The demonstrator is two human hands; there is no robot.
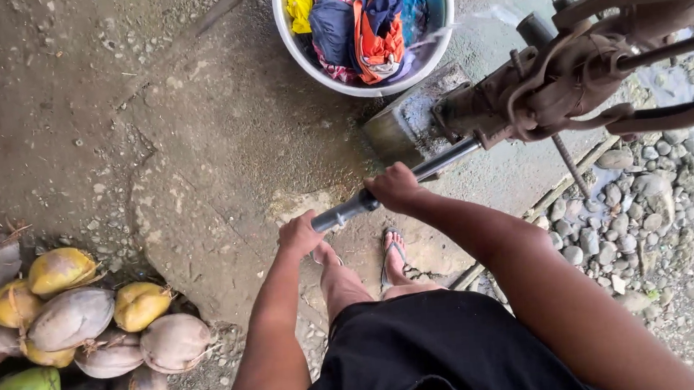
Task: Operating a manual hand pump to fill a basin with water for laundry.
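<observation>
A rusty hand water pump [567, 82] stands at the upper right on a concrete base. Its long grey metal handle [411, 177] slants down towards me. My left hand [299, 233] grips the free end of the handle. My right hand [394, 188] is closed around the handle a little higher up. A thin stream of water runs from the pump's spout towards a white basin [289, 40] full of colourful clothes at the top centre.
A heap of several coconuts [71, 320], yellow, green and brown, lies at the lower left. Loose pebbles [657, 206] cover the ground on the right. My feet in flip-flops [394, 257] stand on the cracked concrete below the handle.
</observation>
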